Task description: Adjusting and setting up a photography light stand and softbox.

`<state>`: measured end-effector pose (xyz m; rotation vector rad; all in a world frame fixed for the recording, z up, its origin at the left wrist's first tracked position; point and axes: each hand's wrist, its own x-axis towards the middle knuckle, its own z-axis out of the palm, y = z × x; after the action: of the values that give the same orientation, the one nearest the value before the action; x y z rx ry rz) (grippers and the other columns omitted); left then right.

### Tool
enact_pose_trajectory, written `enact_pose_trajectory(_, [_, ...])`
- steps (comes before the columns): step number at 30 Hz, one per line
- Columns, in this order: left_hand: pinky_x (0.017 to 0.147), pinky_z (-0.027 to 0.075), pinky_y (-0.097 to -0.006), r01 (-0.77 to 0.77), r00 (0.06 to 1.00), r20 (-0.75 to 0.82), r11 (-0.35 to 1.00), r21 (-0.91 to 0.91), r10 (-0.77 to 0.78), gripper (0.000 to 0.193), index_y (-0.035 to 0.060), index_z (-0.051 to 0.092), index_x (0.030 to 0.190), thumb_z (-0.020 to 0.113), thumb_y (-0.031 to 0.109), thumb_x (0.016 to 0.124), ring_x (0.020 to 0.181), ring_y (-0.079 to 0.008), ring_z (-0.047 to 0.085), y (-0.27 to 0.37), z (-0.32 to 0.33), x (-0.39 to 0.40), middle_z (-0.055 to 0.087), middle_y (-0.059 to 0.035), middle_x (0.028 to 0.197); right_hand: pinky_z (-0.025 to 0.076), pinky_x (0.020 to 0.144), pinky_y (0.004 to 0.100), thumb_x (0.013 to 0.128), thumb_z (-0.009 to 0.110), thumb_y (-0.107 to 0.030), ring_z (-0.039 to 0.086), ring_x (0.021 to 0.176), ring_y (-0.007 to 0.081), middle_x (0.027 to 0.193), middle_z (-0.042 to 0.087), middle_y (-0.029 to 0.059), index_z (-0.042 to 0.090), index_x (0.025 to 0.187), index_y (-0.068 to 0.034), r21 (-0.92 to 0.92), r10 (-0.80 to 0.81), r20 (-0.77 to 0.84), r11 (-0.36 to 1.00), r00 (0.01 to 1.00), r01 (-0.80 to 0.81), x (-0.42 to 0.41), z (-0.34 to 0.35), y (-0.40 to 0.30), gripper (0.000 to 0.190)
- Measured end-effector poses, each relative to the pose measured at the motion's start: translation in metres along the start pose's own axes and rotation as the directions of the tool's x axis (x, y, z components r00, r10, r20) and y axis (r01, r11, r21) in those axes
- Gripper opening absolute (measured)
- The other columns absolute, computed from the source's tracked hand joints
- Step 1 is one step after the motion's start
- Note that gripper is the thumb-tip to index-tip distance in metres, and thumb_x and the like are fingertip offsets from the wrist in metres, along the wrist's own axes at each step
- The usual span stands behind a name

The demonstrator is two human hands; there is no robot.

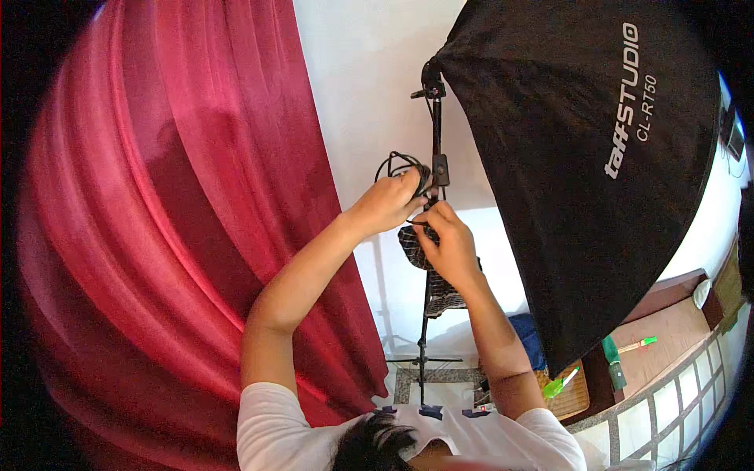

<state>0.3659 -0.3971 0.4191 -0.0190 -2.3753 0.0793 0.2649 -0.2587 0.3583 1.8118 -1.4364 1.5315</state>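
Observation:
My left hand [389, 200] is closed around a coiled black cable [398, 158], beside the upright pole of a black light stand [436, 126]. Just below and to the right, my right hand [449, 241] pinches a strand of the cable between thumb and fingers. A small black inline switch box [440, 170] hangs against the pole above my hands. A dark striped cloth [446, 294] hangs by the pole under them. The pole's top joins a large black Taffstudio softbox [565, 176] at the upper right.
A red curtain [235, 147] drapes down the left side. The stand's legs [422, 360] spread on the floor. At the lower right are a wooden tray [574, 397], a green-handled brush [642, 343] on a brown surface, and a blue cloth [528, 338]. A white wall [359, 106] rises behind.

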Motion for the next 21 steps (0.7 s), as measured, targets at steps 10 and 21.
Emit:
enact_pose_trajectory(10, [0.063,0.044,-0.0238,0.263,0.875,0.48,0.768,-0.584,0.065,0.029,0.003,0.056,0.092,0.076,0.017,0.077,0.072,-0.0055,0.052,-0.002,-0.042,-0.014,0.058,0.0012,0.079,0.045,0.074,0.03,0.076,0.073,-0.011,0.056,0.079,0.0181,0.086,0.055,0.0067,0.057,0.108,-0.004,0.351,0.073,0.057,0.932,0.996,-0.088,0.03,-0.025,-0.017,0.036])
enact_pose_trajectory(21, [0.039,0.039,-0.0197,0.458,0.828,0.555,0.476,-0.751,0.08,0.029,0.0028,0.059,0.093,0.078,0.014,0.074,0.047,-0.0061,0.051,-0.018,-0.063,0.012,0.058,-0.0012,0.065,0.036,0.098,0.0327,0.074,0.075,-0.024,0.049,0.113,0.0225,0.113,0.053,0.0102,0.055,0.12,-0.005,0.374,-0.136,0.123,0.924,0.983,0.081,0.064,-0.029,0.001,0.053])
